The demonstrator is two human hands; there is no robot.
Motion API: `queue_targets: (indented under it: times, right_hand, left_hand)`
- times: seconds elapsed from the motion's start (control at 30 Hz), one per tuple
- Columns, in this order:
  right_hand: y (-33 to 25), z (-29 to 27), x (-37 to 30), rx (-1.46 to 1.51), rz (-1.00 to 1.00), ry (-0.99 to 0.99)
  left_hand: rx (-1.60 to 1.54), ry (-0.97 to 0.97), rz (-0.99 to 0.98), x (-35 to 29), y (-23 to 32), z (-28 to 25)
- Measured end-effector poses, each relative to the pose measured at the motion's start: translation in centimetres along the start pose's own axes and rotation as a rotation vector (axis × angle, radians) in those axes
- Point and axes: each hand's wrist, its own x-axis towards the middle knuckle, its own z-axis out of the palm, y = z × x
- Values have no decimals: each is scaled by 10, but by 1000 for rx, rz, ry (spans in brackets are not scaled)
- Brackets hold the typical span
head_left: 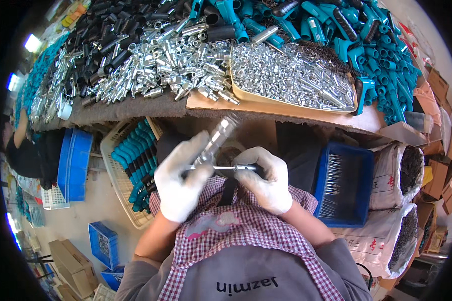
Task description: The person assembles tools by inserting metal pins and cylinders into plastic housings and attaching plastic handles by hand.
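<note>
White gloves cover both hands, which meet over my lap below the table edge. My left hand (178,185) is closed around a shiny stepped metal fitting (220,133), tilted up to the right and smeared by motion at its far end. A thin metal rod (223,167) runs level from the left fingers towards the right hand. At its right end is a short metal sleeve (242,167), pinched by my right hand (270,183). Whether the rod passes inside the sleeve I cannot tell. The gloves hide parts of all these pieces.
On the table ahead lie piled metal fittings (160,65), a shallow tray (286,104) of small metal parts, black tubes (118,60) and teal handles (381,65). A cream basket (108,150) of teal-and-black tools stands left. A blue bin (349,210) and white sacks (381,175) stand right.
</note>
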Motion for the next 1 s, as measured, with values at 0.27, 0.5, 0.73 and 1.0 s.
queue_targets:
  times: [0.27,0.5,0.73,1.0]
  right_hand:
    - [-1,-5,5,227,287,-124]
    - [2,1,5,80,198,-64]
    - [5,1,5,-50,70,-29]
    - [5,0,3,-18,140,-29]
  left_hand:
    - [-323,49,-241,4,-1,5]
    - [-245,38,-206,0,-5,9]
    - [-293,81,-237,-3,0,8]
    - [87,67,181,-7,-4,6]
